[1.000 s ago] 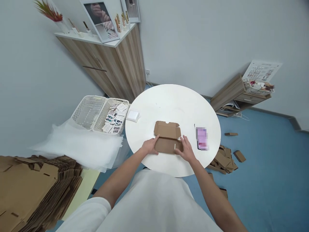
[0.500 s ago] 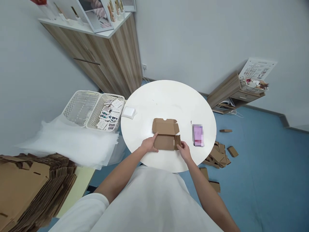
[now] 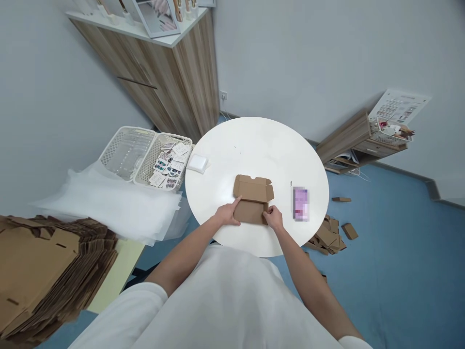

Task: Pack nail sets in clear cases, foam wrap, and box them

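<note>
A brown cardboard box [image 3: 250,212] with its lid flap standing open at the back rests on the round white table [image 3: 269,145]. My left hand [image 3: 228,213] grips its left side, with the thumb at the upper corner and the fingers low along the wall. At the right end, my right hand [image 3: 273,216] is closed on the box's side wall, which now stands folded up. Some of the fingertips are hidden behind the cardboard.
Right of the box lies a blurred purple item [image 3: 301,204]. A small white stack [image 3: 198,163] is at the table's left edge. Further left are a basket of cards [image 3: 165,165], translucent sheets [image 3: 116,206] and flat cardboard blanks [image 3: 47,271]. Folded boxes [image 3: 329,235] lie on the floor.
The right end flap, earlier partly folded with a gap beside it, has been tucked in against the box's right end. My right hand moved slightly inward; the view shifted a little.
</note>
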A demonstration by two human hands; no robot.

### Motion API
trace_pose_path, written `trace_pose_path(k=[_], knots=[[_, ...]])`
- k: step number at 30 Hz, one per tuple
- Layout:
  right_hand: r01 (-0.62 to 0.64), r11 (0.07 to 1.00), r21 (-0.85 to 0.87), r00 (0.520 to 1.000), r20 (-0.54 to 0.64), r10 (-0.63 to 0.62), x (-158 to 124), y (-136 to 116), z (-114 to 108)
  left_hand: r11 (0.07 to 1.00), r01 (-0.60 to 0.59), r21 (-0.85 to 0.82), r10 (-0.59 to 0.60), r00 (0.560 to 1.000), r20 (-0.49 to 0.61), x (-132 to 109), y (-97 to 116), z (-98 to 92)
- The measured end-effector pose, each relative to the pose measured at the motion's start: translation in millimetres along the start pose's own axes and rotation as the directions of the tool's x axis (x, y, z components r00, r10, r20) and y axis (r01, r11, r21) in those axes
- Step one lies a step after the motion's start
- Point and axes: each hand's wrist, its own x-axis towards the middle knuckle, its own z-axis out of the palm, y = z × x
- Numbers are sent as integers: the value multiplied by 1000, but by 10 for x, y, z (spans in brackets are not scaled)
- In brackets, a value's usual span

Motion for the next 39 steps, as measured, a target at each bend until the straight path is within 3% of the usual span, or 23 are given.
trace_pose_path(k=[8, 15, 22, 25, 28, 33, 39], knots=[[24, 989, -143, 999, 32, -19, 32, -2, 21, 999, 9, -38, -9, 1000, -1, 13, -6, 43], [-19, 993, -115, 999, 45, 24, -28, -22, 2, 999, -41, 23, 40, 998, 38, 15, -15, 18], [-37, 992, -122, 996, 70, 46, -122, -56, -24, 994, -108, 16, 108, 993, -37, -47, 10, -32], [-37, 996, -83, 998, 52, 41, -176, -36, -25, 995, -81, -55, 75, 992, -103, -109, 5, 12], [-6, 1000, 29, 1000, 14, 5, -261, 39, -11, 973, -30, -229, -20, 977, -214, -183, -19, 143], [124, 955, 270, 991, 15, -133, -396, 212, 40, 809, -17, -588, -211, 925, -317, -218, 10, 397], [157, 931, 331, 987, -28, -156, -311, 335, 13, 761, -32, -647, -244, 911, -333, -89, 182, 462]])
